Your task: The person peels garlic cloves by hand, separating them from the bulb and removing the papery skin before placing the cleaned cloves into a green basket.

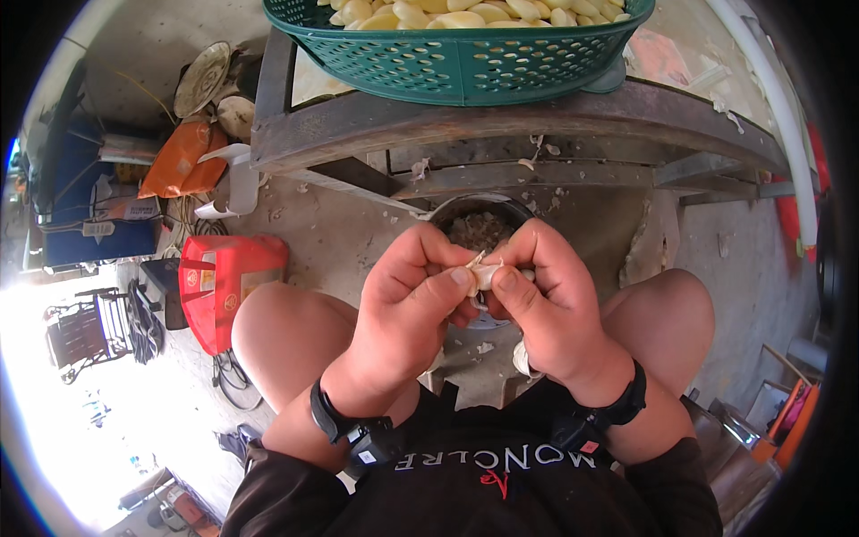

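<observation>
Between my fingertips, a garlic clove [484, 274] with papery skin is pinched from both sides. My left hand [416, 288] grips its left end with thumb and forefinger. On the other end, my right hand [547, 288] pinches with its thumb and bent fingers. Below my hands stands a round metal pot [443, 209] with loose brownish peelings [478, 229] inside; my hands hide much of it. Ahead, a green perforated plastic basket [463, 64] is full of peeled garlic cloves [456, 19].
The basket rests on a dark-framed table [429, 127] whose front edge crosses before me. Scraps of garlic skin lie on the floor [322, 221]. At left are a red plastic container [228, 288], an orange bag [184, 161] and cables. A white pipe [782, 121] rises at right.
</observation>
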